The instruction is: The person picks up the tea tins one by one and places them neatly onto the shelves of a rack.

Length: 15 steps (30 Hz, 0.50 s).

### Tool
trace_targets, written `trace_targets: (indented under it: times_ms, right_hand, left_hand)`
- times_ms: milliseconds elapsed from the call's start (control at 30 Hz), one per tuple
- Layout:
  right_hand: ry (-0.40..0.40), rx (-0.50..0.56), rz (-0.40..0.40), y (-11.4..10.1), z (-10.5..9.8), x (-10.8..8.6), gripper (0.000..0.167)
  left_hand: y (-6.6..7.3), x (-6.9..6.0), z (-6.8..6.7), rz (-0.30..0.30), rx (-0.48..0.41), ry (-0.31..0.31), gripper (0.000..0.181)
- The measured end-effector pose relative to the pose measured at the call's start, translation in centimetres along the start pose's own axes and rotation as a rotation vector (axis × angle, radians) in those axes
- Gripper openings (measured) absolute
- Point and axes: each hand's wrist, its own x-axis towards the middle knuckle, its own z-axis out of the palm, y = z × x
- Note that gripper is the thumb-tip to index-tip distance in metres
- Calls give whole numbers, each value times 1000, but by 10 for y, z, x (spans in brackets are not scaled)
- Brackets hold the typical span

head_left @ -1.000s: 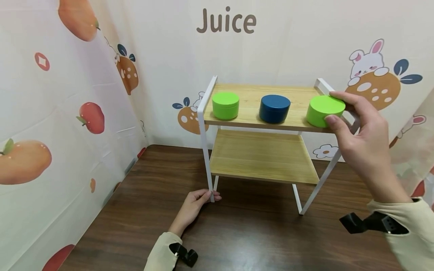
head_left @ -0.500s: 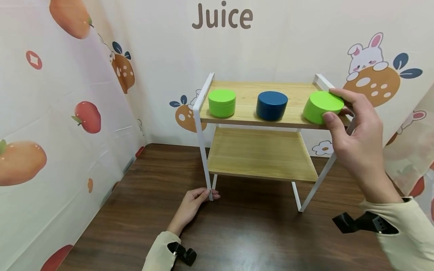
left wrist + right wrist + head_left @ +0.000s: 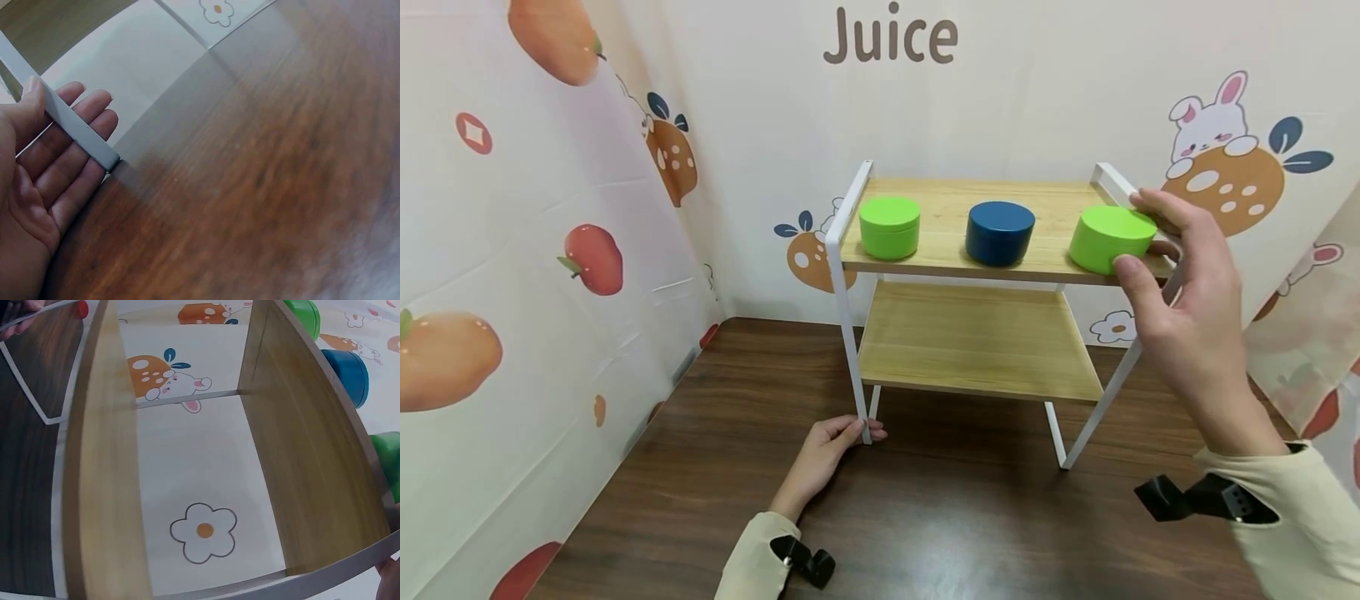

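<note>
A two-tier shelf with wooden boards and a white frame stands on the table; three round lidded tins sit along the front of its upper board (image 3: 940,196). On the left is a green tin (image 3: 889,232), in the middle a dark blue tin (image 3: 1000,237), on the right another green tin (image 3: 1105,240). My right hand (image 3: 1195,308) curves round that right green tin, thumb on its front and index finger behind the lid. Down at the table, my left hand (image 3: 820,460) pinches the foot of the shelf's front left leg (image 3: 78,130) between thumb and fingers.
The lower board (image 3: 977,342) spans between the white side frames. Behind and to the left hang printed cloths (image 3: 737,108) with fruit and rabbits. A dark wooden table (image 3: 970,517) lies beneath.
The right green tin, tilted half a second ago, now stands level on the upper board. My right index finger and thumb have spread slightly. The left hand stays at the leg.
</note>
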Motion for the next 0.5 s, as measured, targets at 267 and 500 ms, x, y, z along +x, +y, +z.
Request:
trace_targets:
  times_ms: [267, 500]
  right_hand:
    - [-16, -11, 20, 4, 0, -19, 82]
    - [-44, 22, 5, 9, -3, -55, 91]
  left_hand:
    - [-1, -1, -2, -6, 3, 0, 38]
    - [0, -1, -2, 1, 8, -5, 39]
